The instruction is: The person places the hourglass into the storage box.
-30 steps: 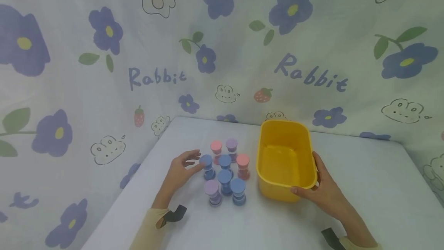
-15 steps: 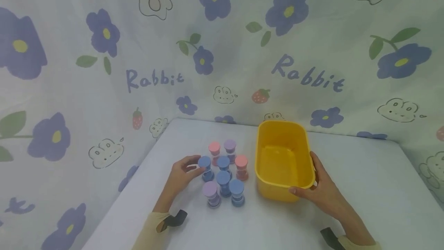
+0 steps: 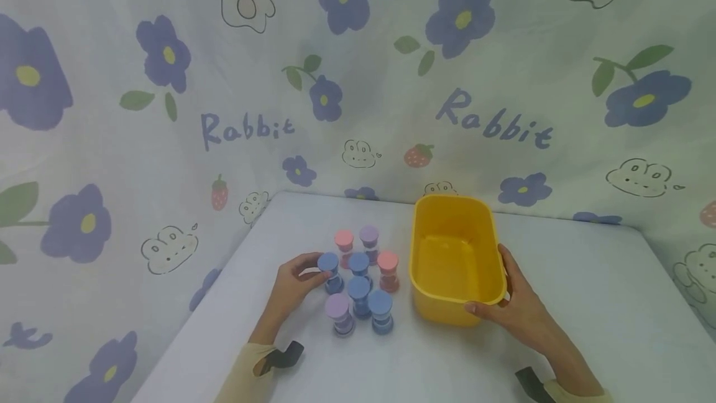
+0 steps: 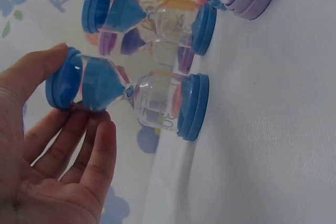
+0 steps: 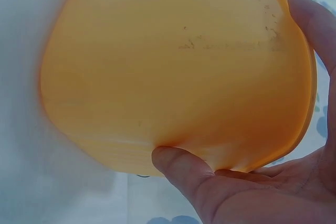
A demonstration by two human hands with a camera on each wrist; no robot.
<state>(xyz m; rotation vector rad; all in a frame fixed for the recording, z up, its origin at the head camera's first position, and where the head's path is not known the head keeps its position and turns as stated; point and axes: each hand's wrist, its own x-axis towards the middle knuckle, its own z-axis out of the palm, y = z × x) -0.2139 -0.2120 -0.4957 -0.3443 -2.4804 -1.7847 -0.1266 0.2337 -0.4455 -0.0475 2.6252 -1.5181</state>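
My left hand point(image 3: 289, 286) pinches the top cap of a blue sand timer point(image 3: 329, 262) between thumb and fingers. In the left wrist view this blue sand timer point(image 4: 128, 93) has clear bulbs with blue sand in the upper one; its base is on the table. Beside it stand several other sand timers: a blue one point(image 3: 359, 262), a purple one point(image 3: 337, 307), a pink one point(image 3: 388, 261) and more. My right hand point(image 3: 523, 316) grips a yellow tub point(image 3: 447, 311) at its near right corner, thumb on the rim. The right wrist view shows the fingers against the tub's outer wall point(image 5: 173, 77).
A white-covered table point(image 3: 436, 365) bears everything. Behind and to the left hangs a white curtain point(image 3: 386, 79) printed with purple flowers and rabbits. The tub stands right of the sand timers, its inside showing bare yellow.
My left hand's fingers have closed in on the leftmost blue sand timer and now pinch its cap. My right hand keeps its grip on the tub. The head view has shifted slightly.
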